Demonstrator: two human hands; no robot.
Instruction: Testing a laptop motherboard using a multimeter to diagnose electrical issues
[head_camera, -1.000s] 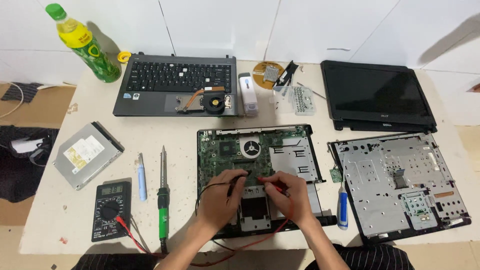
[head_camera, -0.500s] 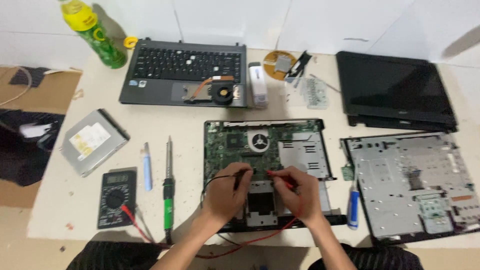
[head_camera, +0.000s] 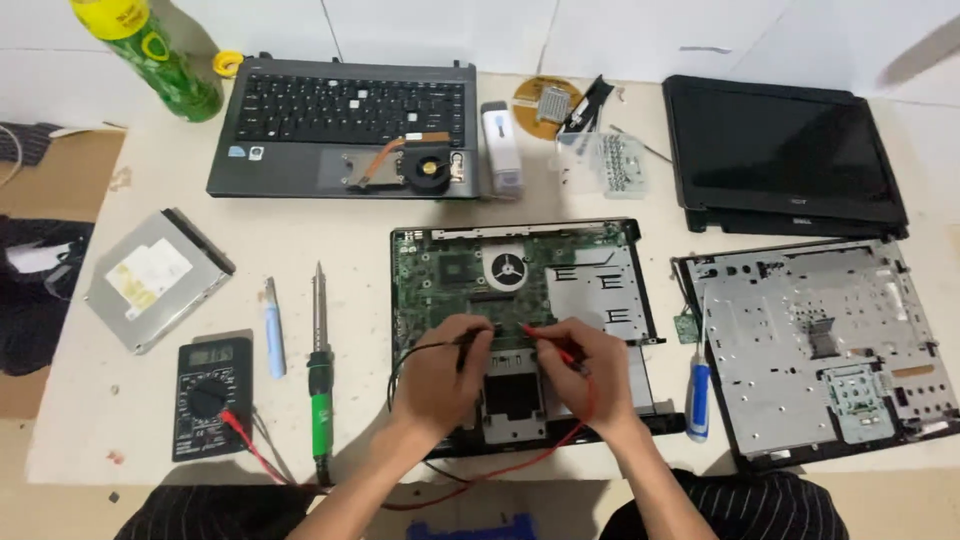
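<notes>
An opened laptop base with a green motherboard (head_camera: 450, 280) lies in front of me. My left hand (head_camera: 440, 375) grips a black multimeter probe (head_camera: 478, 336), tip down on the board. My right hand (head_camera: 580, 370) grips a red probe (head_camera: 545, 335), its tip touching the board a little right of the black one. Red and black leads run from the hands along the table's front edge to a black multimeter (head_camera: 210, 395) at lower left.
A green-handled soldering iron (head_camera: 319, 360) and a blue pen tool (head_camera: 273, 328) lie left of the board. An optical drive (head_camera: 155, 278), keyboard deck (head_camera: 340, 125), green bottle (head_camera: 160, 55), screen panel (head_camera: 785, 155), metal bottom cover (head_camera: 810, 340) and blue screwdriver (head_camera: 698, 385) surround it.
The view has shifted and moved closer over the table. Both hands stay on the board with the probes, their tips close together near its middle.
</notes>
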